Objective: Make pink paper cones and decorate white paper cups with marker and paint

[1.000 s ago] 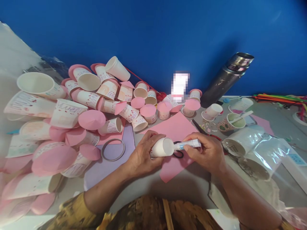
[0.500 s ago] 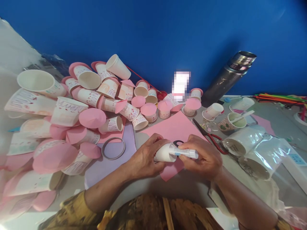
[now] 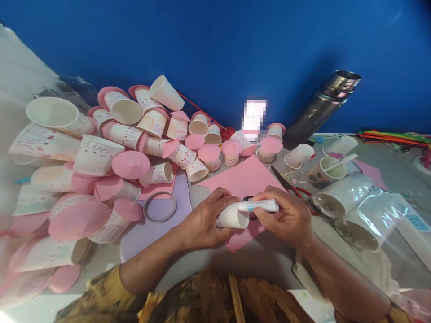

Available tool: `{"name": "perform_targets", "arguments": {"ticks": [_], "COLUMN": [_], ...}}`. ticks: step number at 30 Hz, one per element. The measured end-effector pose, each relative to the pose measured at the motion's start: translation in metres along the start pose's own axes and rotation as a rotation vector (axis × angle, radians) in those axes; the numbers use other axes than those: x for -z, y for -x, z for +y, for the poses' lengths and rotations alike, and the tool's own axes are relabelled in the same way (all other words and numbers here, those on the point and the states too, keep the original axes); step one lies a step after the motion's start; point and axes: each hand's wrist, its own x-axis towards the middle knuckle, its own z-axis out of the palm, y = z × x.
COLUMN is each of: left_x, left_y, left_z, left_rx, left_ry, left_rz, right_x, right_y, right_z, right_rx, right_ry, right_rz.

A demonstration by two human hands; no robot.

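Observation:
My left hand is wrapped round a small white paper cup, which lies tilted with its end facing right. In my right hand is a white glue stick with a blue-marked label, pinched between thumb and fingers. Its left end touches the upper edge of the cup's end. Beneath both hands lies pink paper. A dark ring-shaped thing is partly hidden behind the glue stick.
Many decorated cups with pink paper discs are heaped at left. A grey ring rests on lilac paper. Red-handled scissors, bagged cups and a dark flask stand or lie at right. A blue wall closes the back.
The glue stick has risen slightly and turned more level, moving from the cup's opening to its upper edge. My left hand and the cup have hardly moved.

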Motion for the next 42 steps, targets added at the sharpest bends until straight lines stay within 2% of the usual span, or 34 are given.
{"name": "perform_targets", "arguments": {"ticks": [6, 8, 12, 15, 19, 23, 26, 30, 36, 42], "left_x": [0.002, 0.002, 0.000, -0.001, 0.001, 0.004, 0.005, 0.006, 0.014, 0.015], "left_y": [-0.001, -0.001, 0.000, 0.001, 0.001, -0.002, -0.004, -0.006, -0.008, -0.006], "left_z": [0.003, 0.004, 0.003, 0.002, 0.003, 0.005, 0.005, 0.003, 0.002, 0.005], "left_rx": [-0.004, -0.006, -0.041, -0.043, -0.040, -0.018, 0.007, 0.022, 0.108, 0.079], "left_ry": [-0.018, -0.045, -0.112, -0.147, -0.142, -0.036, 0.041, 0.113, 0.184, 0.181], "left_rz": [-0.019, -0.021, 0.019, 0.017, -0.022, -0.033, -0.022, 0.002, -0.034, -0.084], "right_x": [0.004, 0.007, 0.009, 0.008, 0.006, 0.005, 0.006, 0.009, 0.016, 0.021], "right_y": [0.000, -0.001, -0.002, -0.003, -0.002, 0.001, 0.003, 0.003, -0.001, -0.005], "right_z": [-0.004, -0.003, 0.004, 0.005, -0.001, -0.004, -0.002, -0.002, -0.004, 0.003], "right_rx": [0.168, 0.121, -0.120, -0.149, -0.012, 0.187, 0.265, 0.316, 0.316, 0.287], "right_ry": [-0.161, -0.139, -0.017, -0.033, -0.093, -0.159, -0.131, -0.114, -0.082, -0.025], "right_rz": [-0.144, -0.113, 0.001, -0.023, -0.103, -0.163, -0.175, -0.183, -0.183, -0.153]}}
